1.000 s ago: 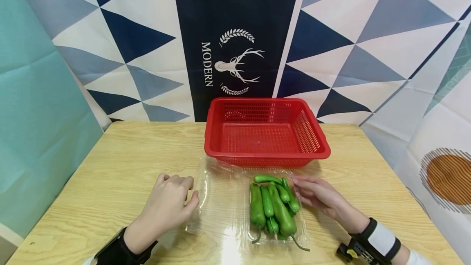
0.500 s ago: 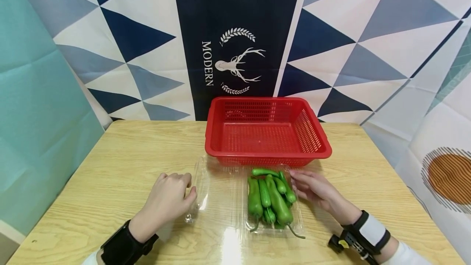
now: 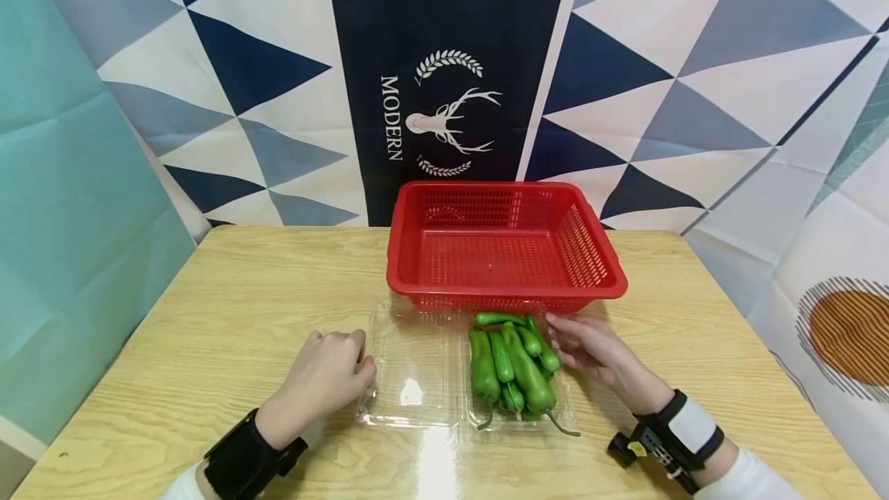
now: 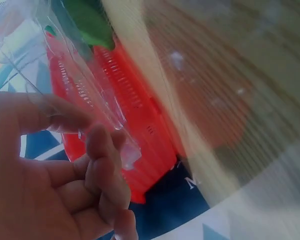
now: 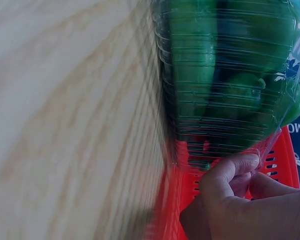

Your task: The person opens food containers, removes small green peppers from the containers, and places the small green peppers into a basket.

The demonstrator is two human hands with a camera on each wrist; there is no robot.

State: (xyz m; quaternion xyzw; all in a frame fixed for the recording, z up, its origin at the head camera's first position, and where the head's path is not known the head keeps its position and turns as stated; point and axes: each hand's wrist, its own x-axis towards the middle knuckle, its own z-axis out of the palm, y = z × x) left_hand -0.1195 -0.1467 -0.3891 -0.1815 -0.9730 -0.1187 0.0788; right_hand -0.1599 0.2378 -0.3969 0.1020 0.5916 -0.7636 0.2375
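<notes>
In the head view a clear plastic clamshell box (image 3: 453, 417) lies opened out on the table. Green peppers (image 3: 529, 376) of mixed sizes, several in all, fill its right half. Its left half, the see-through lid (image 3: 411, 365), has nothing in it. My left hand (image 3: 326, 376) pinches the lid's outer left edge between thumb and fingers, as the left wrist view also shows. On the other side my right hand (image 3: 597, 349) pinches the rim at the box's far right corner. The right wrist view has the thumb (image 5: 240, 162) on that rim, beside the ribbed wall with peppers behind it.
Just behind the box stands a red perforated plastic basket (image 3: 503, 292) with nothing inside. A patterned cloth (image 3: 278, 76) hangs behind the wooden table (image 3: 236, 299). Teal sheeting (image 3: 83, 199) borders the left side.
Both hands have shifted the box a little away from me, nearer the red basket, peppers included. The lid's tilt has changed slightly. Both hands keep their hold on the edges.
</notes>
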